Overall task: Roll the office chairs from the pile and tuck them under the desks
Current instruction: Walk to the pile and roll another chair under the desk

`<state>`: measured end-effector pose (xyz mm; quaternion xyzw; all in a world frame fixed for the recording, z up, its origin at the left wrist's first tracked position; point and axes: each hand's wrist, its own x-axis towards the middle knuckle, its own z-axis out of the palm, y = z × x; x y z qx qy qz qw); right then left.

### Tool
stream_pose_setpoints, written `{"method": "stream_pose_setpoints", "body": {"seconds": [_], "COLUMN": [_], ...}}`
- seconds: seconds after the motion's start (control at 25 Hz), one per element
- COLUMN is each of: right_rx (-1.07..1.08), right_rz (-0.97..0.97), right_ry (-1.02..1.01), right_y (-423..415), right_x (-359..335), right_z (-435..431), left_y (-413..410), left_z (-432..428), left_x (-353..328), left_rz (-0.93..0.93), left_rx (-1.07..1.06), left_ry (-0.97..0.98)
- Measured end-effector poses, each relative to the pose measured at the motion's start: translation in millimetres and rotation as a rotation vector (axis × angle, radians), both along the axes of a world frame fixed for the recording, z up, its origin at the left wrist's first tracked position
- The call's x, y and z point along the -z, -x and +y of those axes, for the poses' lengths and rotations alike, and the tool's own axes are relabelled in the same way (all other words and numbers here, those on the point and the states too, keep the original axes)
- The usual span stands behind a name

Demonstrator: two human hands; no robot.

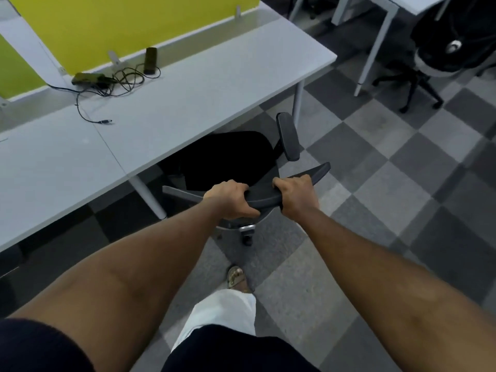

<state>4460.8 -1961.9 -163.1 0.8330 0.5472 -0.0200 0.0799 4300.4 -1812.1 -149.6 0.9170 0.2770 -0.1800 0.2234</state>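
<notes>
A black office chair (230, 157) stands partly under the white desk (188, 98), its seat half hidden by the desk's front edge. Its right armrest (288, 136) sticks out beyond the desk. My left hand (230, 200) grips the top edge of the curved grey backrest (264, 194), fingers curled over it. My right hand (294, 196) grips the same top edge a little to the right. One caster (247, 238) shows below the backrest.
A white desk leg (149, 197) stands just left of the chair, another (298, 102) behind its right armrest. Cables and black devices (115, 76) lie on the desk by a yellow-green divider (107, 25). A second black chair (440, 57) sits at the upper right by another desk.
</notes>
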Motion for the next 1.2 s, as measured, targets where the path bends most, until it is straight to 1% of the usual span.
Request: {"method": "stream_pose_setpoints", "body": {"seconds": [0.08, 0.16, 0.32, 0.48, 0.56, 0.8, 0.92, 1.0, 1.2], "right_rx": [-0.043, -0.11, -0.16, -0.237, -0.274, -0.436, -0.491, -0.489, -0.483], "right_rz": [0.028, -0.018, 0.0, 0.001, -0.005, -0.024, -0.028, -0.014, 0.023], "right_ry": [-0.005, -0.015, 0.033, 0.002, 0.032, 0.029, 0.053, 0.066, 0.039], "right_y": [-34, -65, -112, -171, -198, -276, -308, -324, -337], "right_x": [-2, -1, -7, -4, -3, -8, -6, -7, -2], "right_z": [27, 52, 100, 122, 133, 180, 193, 198, 178], "left_y": [-26, -53, -92, -140, -164, -231, -262, -276, -291], "left_z": [16, 35, 66, 72, 72, 87, 88, 88, 77], "left_x": [-2, -4, -4, -4, -6, -11, -12, -13, -13], "left_rz": [-0.002, 0.016, -0.002, -0.001, -0.025, -0.048, -0.045, -0.041, -0.022], "left_rx": [-0.052, -0.071, -0.164, -0.238, -0.274, -0.448, -0.504, -0.522, -0.52], "left_ry": [0.019, 0.0, 0.002, 0.063, 0.085, 0.043, 0.012, 0.016, 0.031]}}
